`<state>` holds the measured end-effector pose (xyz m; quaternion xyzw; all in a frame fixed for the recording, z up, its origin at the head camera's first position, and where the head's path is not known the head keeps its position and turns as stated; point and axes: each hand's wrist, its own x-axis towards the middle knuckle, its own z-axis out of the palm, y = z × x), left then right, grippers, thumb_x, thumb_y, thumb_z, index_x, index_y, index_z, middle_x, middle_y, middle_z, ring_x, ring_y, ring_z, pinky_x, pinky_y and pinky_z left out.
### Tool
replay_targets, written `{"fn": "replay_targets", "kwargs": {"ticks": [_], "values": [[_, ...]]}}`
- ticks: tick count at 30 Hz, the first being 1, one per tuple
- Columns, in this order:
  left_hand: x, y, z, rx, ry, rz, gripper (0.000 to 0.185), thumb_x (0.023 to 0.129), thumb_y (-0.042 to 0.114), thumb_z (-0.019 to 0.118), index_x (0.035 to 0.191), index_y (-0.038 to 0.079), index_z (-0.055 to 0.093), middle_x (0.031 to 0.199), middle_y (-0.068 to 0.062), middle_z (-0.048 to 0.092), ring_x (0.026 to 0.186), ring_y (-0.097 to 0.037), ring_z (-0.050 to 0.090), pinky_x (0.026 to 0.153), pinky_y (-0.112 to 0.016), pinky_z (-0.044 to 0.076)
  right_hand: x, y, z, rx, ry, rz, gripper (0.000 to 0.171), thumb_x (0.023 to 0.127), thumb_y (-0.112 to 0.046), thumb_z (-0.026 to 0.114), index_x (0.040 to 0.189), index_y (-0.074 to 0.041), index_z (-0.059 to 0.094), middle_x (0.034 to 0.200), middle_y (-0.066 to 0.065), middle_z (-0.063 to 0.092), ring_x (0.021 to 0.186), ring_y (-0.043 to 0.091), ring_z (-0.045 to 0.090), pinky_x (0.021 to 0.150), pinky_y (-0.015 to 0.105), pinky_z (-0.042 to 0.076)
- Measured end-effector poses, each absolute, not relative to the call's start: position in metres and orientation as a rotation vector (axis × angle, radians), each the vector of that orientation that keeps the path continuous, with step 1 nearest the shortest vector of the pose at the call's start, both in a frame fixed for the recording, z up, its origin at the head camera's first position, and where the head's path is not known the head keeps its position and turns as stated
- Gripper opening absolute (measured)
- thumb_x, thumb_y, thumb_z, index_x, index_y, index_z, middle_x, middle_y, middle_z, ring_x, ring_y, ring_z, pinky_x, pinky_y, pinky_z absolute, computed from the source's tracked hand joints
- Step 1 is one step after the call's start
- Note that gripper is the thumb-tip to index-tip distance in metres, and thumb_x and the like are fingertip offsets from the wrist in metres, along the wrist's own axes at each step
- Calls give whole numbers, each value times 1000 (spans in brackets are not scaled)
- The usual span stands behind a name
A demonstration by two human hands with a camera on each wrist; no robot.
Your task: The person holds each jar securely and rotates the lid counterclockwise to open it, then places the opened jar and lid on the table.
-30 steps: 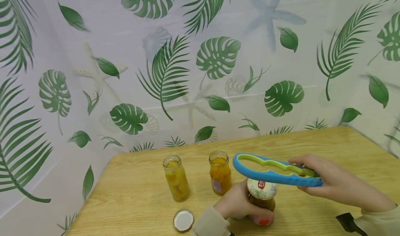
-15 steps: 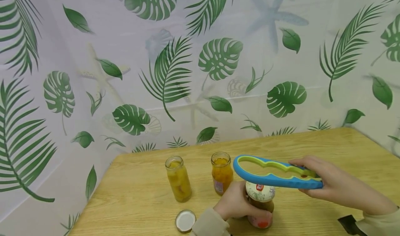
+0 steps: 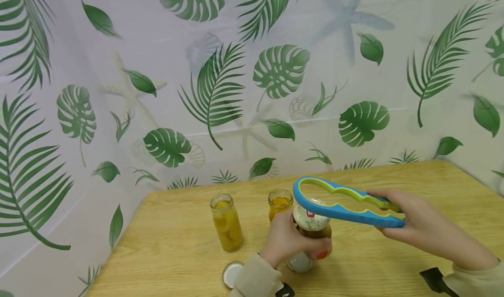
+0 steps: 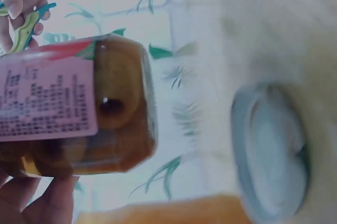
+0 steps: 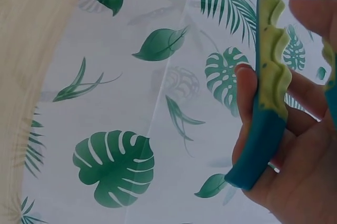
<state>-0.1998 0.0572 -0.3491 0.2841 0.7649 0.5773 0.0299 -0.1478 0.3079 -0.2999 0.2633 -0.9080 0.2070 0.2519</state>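
My left hand (image 3: 284, 240) grips a glass jar (image 3: 320, 234) of brown preserved fruit, its patterned whitish lid (image 3: 306, 220) still on. The jar is tilted, held above the table. In the left wrist view the jar (image 4: 124, 108) shows a pink printed label and round fruit inside. A blue and green jar opener (image 3: 350, 218) is held by its handles in my right hand (image 3: 413, 227). Its looped end overlaps the jar's lid in the head view. In the right wrist view, fingers wrap round one wavy-edged handle (image 5: 274, 92) of the opener.
An uncovered jar of yellow fruit (image 3: 228, 229) stands on the wooden table (image 3: 177, 235). Behind my left hand is an uncovered jar with orange contents (image 3: 280, 204), partly hidden. One loose lid (image 3: 231, 274) lies by my left sleeve, another (image 3: 300, 263) below the held jar. A leaf-patterned sheet hangs behind.
My left hand has lifted the brown fruit jar up and slightly left, uncovering a loose lid beneath and covering more of the orange jar. The opener's looped end has risen a little.
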Motion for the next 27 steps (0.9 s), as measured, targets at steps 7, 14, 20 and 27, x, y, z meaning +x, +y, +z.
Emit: {"fn": "replay_targets", "kwargs": {"ticks": [7,14,20,27], "values": [[-199,46,-335,935,2495,1852,38,62,25,80,95,21,62,87,11,63,79,-4,58,67,-23,48,-149,293,-288,667,-2493,573,63,58,-5,79,115,-6,53,96,1,59,71,8,47,53,22,40],[-199,35,-327,1033,2534,2029,39,63,17,78,97,16,61,91,4,63,82,-9,58,70,-26,49,-154,274,-278,713,-2459,596,62,58,-5,79,115,-9,54,95,-3,58,73,8,49,56,23,43],[-200,27,-328,997,2658,1980,45,61,19,79,101,19,59,94,6,62,83,-9,57,70,-26,48,-157,260,-276,734,-2436,611,60,59,-5,77,114,-9,54,98,-1,58,76,10,50,60,28,45],[-204,21,-333,977,2769,1945,44,60,20,79,99,17,60,92,7,62,81,-8,57,69,-26,48,-159,258,-275,776,-2391,585,60,55,0,76,111,-6,55,98,2,60,80,13,53,63,32,48]]}}
